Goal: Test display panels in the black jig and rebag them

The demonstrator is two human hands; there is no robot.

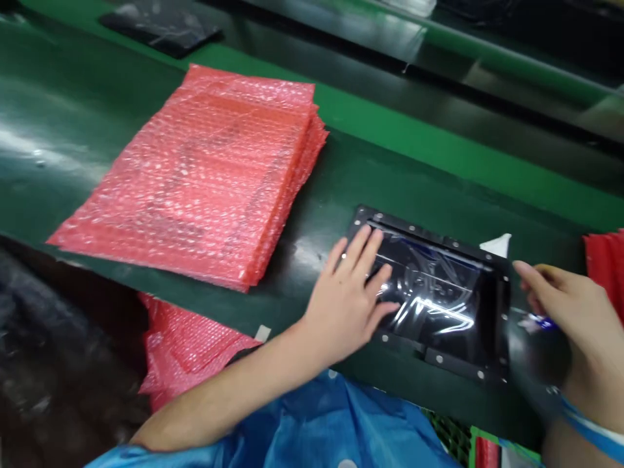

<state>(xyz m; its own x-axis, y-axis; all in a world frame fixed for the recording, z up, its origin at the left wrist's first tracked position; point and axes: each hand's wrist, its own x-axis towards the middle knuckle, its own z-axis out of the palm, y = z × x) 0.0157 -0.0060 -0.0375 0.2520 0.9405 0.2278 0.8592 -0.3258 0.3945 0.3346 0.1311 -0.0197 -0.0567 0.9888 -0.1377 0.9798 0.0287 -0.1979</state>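
A black framed panel (pixel 439 296) with a glossy protective film lies flat on the dark green bench (pixel 58 130). My left hand (pixel 348 302) rests flat on the panel's left half, fingers stretched out and spread. My right hand (pixel 568 318) hovers at the panel's right edge, fingers curled, with a small blue bit (pixel 543 322) showing beneath them. A white tab (pixel 497 246) sticks out at the panel's far right corner. A thick stack of pink bubble-wrap bags (pixel 199 175) lies to the left of the panel.
More pink bubble bags (pixel 188 348) hang below the bench's near edge. A red stack (pixel 607 266) sits at the right edge. A black sheet (pixel 160 26) lies far left. A bright green strip (pixel 439 146) and a conveyor channel run behind the bench.
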